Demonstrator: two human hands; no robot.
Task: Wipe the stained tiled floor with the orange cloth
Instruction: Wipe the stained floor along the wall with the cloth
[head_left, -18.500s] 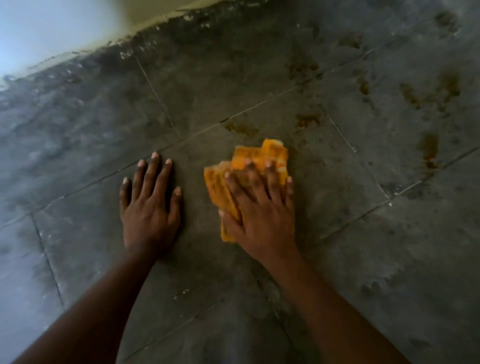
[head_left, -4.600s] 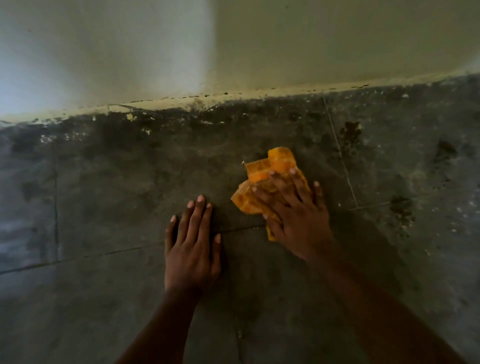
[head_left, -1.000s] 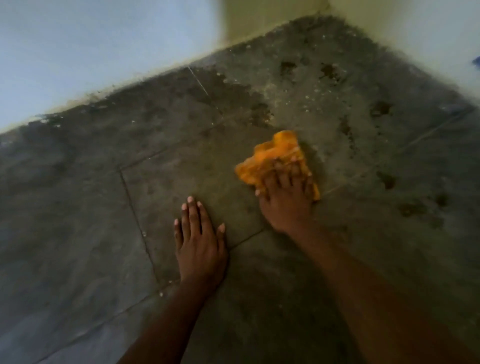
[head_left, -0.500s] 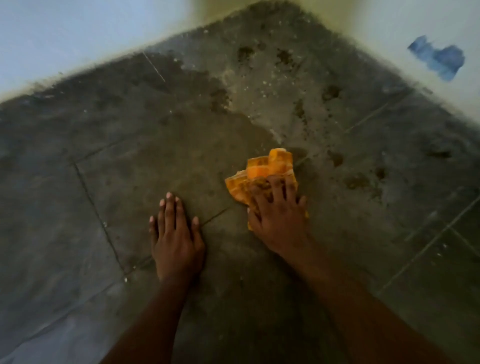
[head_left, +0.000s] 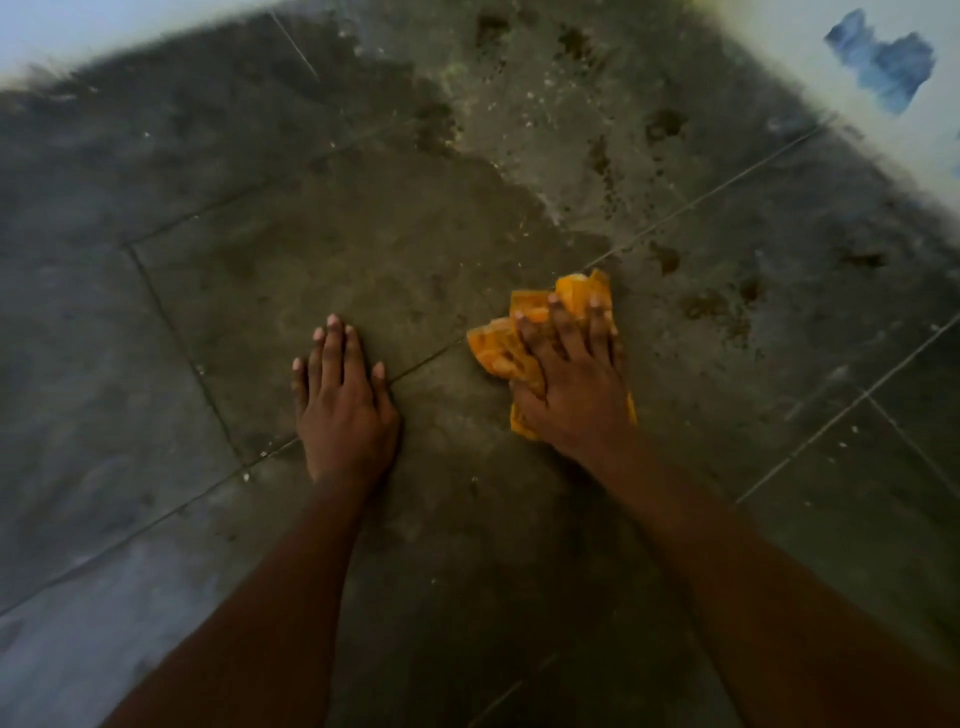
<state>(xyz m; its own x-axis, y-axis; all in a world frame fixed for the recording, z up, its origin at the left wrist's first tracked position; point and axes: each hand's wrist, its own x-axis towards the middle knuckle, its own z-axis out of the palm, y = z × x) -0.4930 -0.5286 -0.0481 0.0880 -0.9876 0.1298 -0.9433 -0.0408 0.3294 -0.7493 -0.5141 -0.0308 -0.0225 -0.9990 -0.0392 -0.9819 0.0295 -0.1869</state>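
The orange cloth (head_left: 498, 351) lies crumpled on the grey tiled floor (head_left: 322, 249). My right hand (head_left: 574, 384) presses flat on top of it, fingers straight, covering most of the cloth. My left hand (head_left: 343, 402) rests flat on the bare floor to the left of the cloth, fingers together. Dark brown stains (head_left: 711, 306) dot the tiles to the right of the cloth and further back (head_left: 602, 161) toward the corner. A paler, dusty patch (head_left: 524, 114) spreads behind the cloth.
Pale walls meet in a corner at the back; the left wall (head_left: 104, 26) and the right wall (head_left: 810, 31) border the floor. A blue smear (head_left: 883, 62) marks the right wall. Grout lines cross the tiles diagonally.
My right hand has slid the cloth toward me and slightly right over the last second. My left hand stays planted on the floor. The view has shifted, showing more of the right wall.
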